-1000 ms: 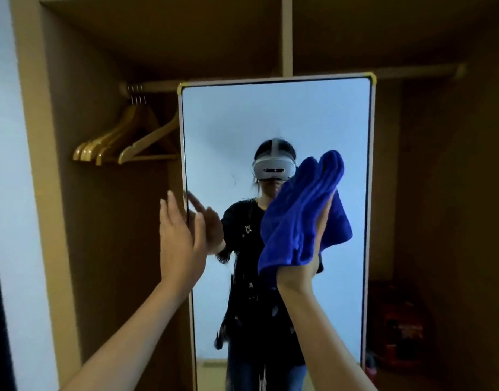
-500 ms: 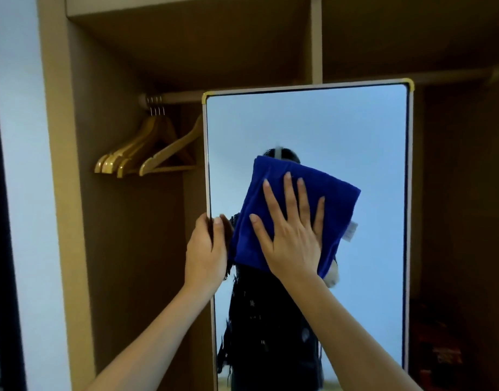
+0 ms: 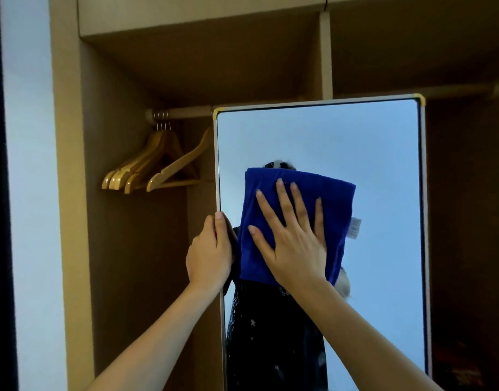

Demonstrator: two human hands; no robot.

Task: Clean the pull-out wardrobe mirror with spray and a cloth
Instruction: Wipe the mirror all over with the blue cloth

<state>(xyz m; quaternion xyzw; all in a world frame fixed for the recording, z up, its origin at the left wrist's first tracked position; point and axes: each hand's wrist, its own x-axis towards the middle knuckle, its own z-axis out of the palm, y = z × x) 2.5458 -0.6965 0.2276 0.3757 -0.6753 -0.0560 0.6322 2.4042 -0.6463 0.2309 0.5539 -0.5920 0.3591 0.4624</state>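
The tall pull-out mirror (image 3: 378, 153) stands in the wardrobe opening, framed in pale metal with yellow top corners. A folded blue cloth (image 3: 338, 198) lies flat against the glass at mid height, with a small white tag on its right edge. My right hand (image 3: 293, 238) presses the cloth onto the mirror with straight, spread fingers. My left hand (image 3: 210, 252) grips the mirror's left edge, thumb on the front of the frame. The reflection of a person in dark clothes shows below the cloth. No spray bottle is in view.
Several wooden hangers (image 3: 155, 167) hang from the rail (image 3: 186, 112) left of the mirror. The wardrobe side panel (image 3: 70, 193) and a white wall (image 3: 28, 193) lie further left. A dim compartment with a reddish object (image 3: 465, 362) lies to the right.
My right hand went from holding the bunched cloth off the glass to pressing it flat on the mirror. My left hand moved from open beside the frame to gripping its left edge.
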